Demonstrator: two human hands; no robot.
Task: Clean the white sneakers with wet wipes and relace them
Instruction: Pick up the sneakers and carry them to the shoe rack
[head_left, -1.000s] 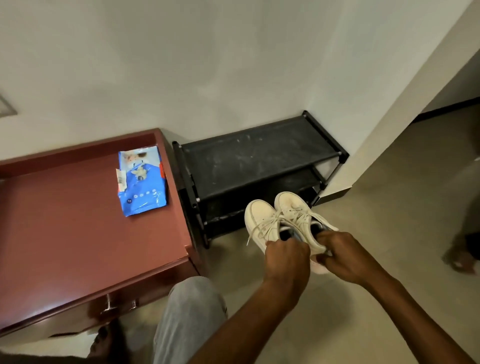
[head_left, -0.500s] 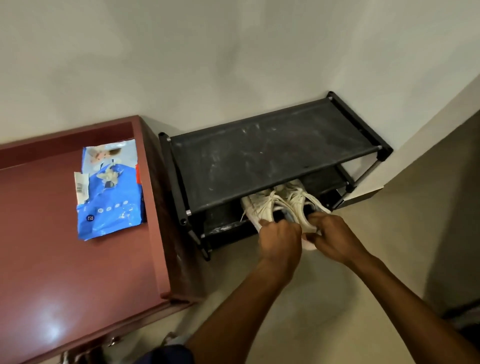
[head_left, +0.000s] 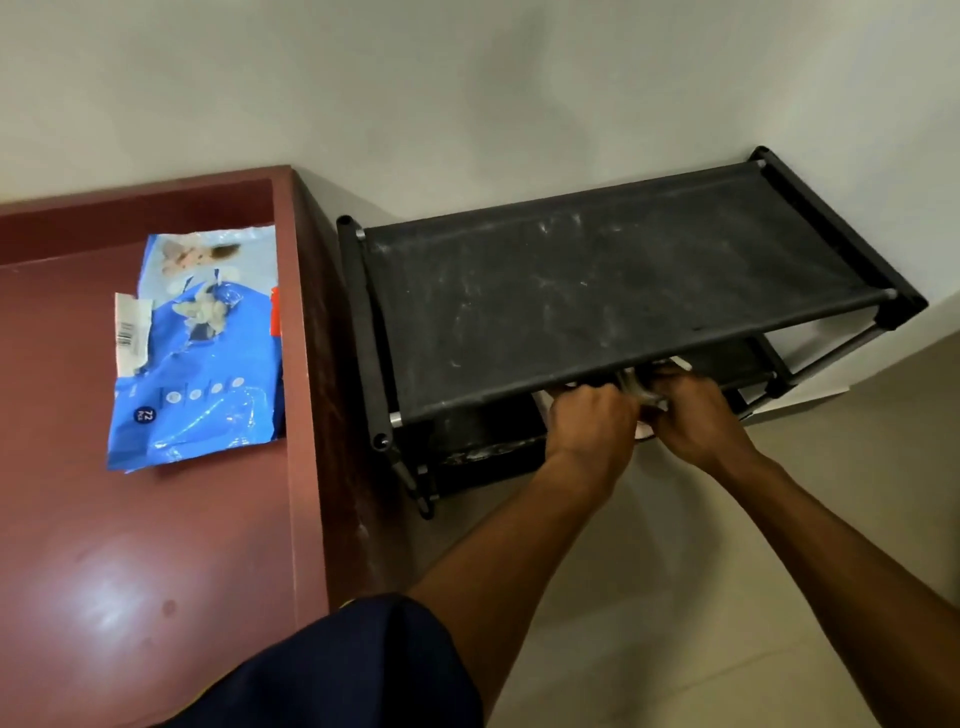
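- Fingers (head_left: 602, 401) of the left hand (head_left: 592, 423) are curling closed, clamping on the near end of the white sneakers (head_left: 643, 397).
- Fingers (head_left: 678, 382) of the right hand (head_left: 696, 415) are curling closed too, gripping the same pair from the other side; the knuckles of both hands are nearly touching.
- Only slivers of the sneakers are showing between the two hands: a grey-white bit above and a pale edge below. The rest is hiding under the top shelf of the black shoe rack (head_left: 623, 291).
- The pair is sitting in the gap beneath that top shelf, toward its right half; whether the soles are resting on the lower shelf cannot be told.
- Both forearms are reaching in from the lower right, bare; a dark sleeve (head_left: 337, 670) is filling the bottom edge.
- The rack is standing on the pale floor (head_left: 675, 597) against the wall (head_left: 467, 104), its top fabric showing whitish scuffs.
- Just left of the rack, a reddish-brown worktop (head_left: 156, 571) is carrying a blue pack of wet wipes (head_left: 202, 358), lying flat near the right rim, well apart from the hands.
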